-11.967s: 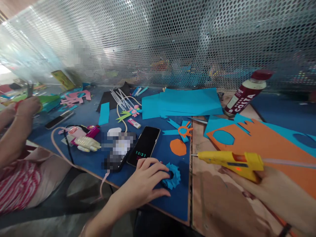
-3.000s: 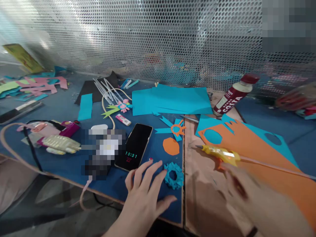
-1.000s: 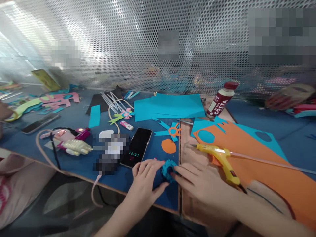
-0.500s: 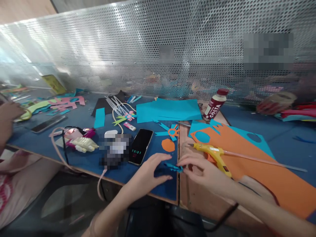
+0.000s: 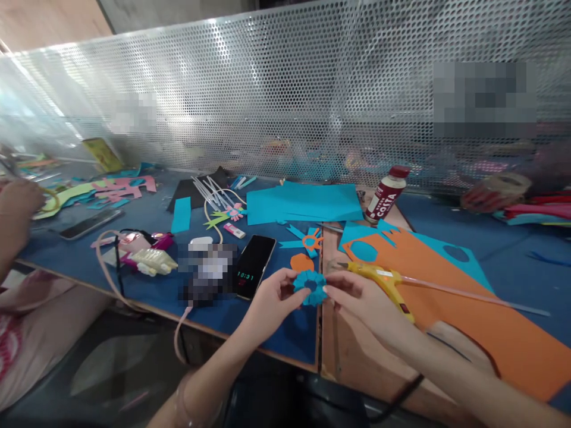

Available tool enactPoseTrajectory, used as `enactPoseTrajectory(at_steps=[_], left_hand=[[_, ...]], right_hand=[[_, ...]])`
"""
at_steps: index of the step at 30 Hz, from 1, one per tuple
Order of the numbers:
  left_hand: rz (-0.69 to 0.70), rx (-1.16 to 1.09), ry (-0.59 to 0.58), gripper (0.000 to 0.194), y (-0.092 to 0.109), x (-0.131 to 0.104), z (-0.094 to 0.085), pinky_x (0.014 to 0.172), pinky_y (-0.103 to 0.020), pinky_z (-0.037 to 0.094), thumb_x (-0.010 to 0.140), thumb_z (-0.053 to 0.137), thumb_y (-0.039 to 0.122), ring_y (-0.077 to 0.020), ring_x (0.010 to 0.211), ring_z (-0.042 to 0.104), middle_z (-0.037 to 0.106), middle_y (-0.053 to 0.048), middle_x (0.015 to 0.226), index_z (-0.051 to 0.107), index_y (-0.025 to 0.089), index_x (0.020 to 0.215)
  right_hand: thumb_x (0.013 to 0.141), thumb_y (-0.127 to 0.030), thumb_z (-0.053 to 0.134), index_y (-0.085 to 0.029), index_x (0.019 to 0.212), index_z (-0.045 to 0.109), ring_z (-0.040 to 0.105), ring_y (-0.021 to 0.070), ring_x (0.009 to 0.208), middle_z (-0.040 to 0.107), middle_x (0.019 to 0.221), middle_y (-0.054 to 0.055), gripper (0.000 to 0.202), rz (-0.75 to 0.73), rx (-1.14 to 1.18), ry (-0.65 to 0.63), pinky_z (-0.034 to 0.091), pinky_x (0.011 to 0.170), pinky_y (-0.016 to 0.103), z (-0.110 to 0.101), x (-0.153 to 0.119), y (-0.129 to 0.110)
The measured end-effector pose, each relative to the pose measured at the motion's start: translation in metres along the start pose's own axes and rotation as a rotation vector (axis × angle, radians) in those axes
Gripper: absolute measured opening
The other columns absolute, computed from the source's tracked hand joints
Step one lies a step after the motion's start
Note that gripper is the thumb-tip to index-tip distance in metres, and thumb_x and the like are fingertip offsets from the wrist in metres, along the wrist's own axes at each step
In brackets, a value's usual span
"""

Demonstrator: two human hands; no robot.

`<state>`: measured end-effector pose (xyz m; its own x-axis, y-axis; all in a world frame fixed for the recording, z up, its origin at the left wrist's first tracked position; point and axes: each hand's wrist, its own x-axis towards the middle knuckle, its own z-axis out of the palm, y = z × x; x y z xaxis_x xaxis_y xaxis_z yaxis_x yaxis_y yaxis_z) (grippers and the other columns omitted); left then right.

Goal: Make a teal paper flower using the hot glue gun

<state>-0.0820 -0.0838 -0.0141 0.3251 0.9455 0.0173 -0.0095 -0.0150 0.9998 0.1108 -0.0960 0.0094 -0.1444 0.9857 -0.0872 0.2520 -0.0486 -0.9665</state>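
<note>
A blue pleated paper ring (image 5: 317,279) with a round hole in its middle is held up over the table's front part. My left hand (image 5: 277,302) pinches its left side between thumb and fingers. On its right edge, the thumb and fingertips of my right hand (image 5: 362,297) are closed. Just behind the ring lies an orange paper disc (image 5: 301,261), partly covered. Farther back is a blue and orange paper rosette with ribbon tails (image 5: 311,239). A yellow glue gun (image 5: 379,276) with a long glue stick lies behind my right hand, on orange sheet material.
A phone (image 5: 255,266) lies left of my hands, beside a blurred-out dark object. Blue sheets (image 5: 306,203) and a Costa bottle (image 5: 387,195) stand farther back, before a perforated metal screen (image 5: 285,119). Orange sheet (image 5: 473,315) covers the right side. Another person's hand (image 5: 20,199) is at far left.
The blue ring has turned from edge-on to face-up, showing its hole. My left hand, apart from it before, has closed on its left side; my right hand still holds it.
</note>
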Motion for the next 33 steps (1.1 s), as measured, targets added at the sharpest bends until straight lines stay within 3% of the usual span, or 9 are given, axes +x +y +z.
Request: enactPoseTrajectory(at_steps=[9, 16, 25, 33], left_hand=[[-0.009, -0.007, 0.031, 0.027, 0.0, -0.002, 0.004, 0.063, -0.026, 0.05, 0.08, 0.069, 0.038, -0.0144, 0.071, 0.06, 0.064, -0.001, 0.08, 0.061, 0.017, 0.095], [-0.016, -0.013, 0.031, 0.025, -0.003, -0.001, 0.001, 0.064, -0.026, 0.049, 0.082, 0.068, 0.034, -0.0138, 0.071, 0.059, 0.065, -0.001, 0.081, 0.06, 0.016, 0.097], [-0.067, -0.08, 0.059, 0.044, -0.007, -0.003, 0.0, 0.067, -0.027, 0.051, 0.078, 0.072, 0.032, -0.0162, 0.08, 0.065, 0.069, -0.006, 0.095, 0.052, 0.015, 0.113], [-0.043, -0.014, 0.019, 0.039, -0.009, -0.003, 0.0, 0.065, -0.026, 0.05, 0.08, 0.071, 0.028, -0.0165, 0.08, 0.066, 0.069, -0.005, 0.094, 0.053, 0.016, 0.113]], right_hand=[[0.08, -0.036, 0.067, -0.017, 0.101, 0.065, 0.064, 0.0207, 0.093, 0.069, 0.101, 0.006, 0.028, -0.028, 0.007, -0.015, 0.049, 0.085, 0.036, 0.006, 0.003, 0.011], [0.078, -0.041, 0.068, -0.015, 0.088, 0.066, 0.058, 0.0148, 0.068, 0.064, 0.073, 0.002, 0.028, 0.119, 0.134, -0.044, 0.043, 0.06, 0.027, 0.006, 0.001, 0.004], [0.074, -0.043, 0.072, -0.016, 0.073, 0.06, 0.049, 0.0092, 0.058, 0.059, 0.064, -0.001, 0.029, 0.172, 0.287, 0.01, 0.034, 0.053, 0.023, 0.007, 0.006, 0.013], [0.075, -0.045, 0.072, -0.016, 0.077, 0.061, 0.052, 0.0104, 0.065, 0.06, 0.067, -0.002, 0.031, 0.149, 0.337, 0.048, 0.037, 0.059, 0.024, 0.009, 0.004, 0.017]])
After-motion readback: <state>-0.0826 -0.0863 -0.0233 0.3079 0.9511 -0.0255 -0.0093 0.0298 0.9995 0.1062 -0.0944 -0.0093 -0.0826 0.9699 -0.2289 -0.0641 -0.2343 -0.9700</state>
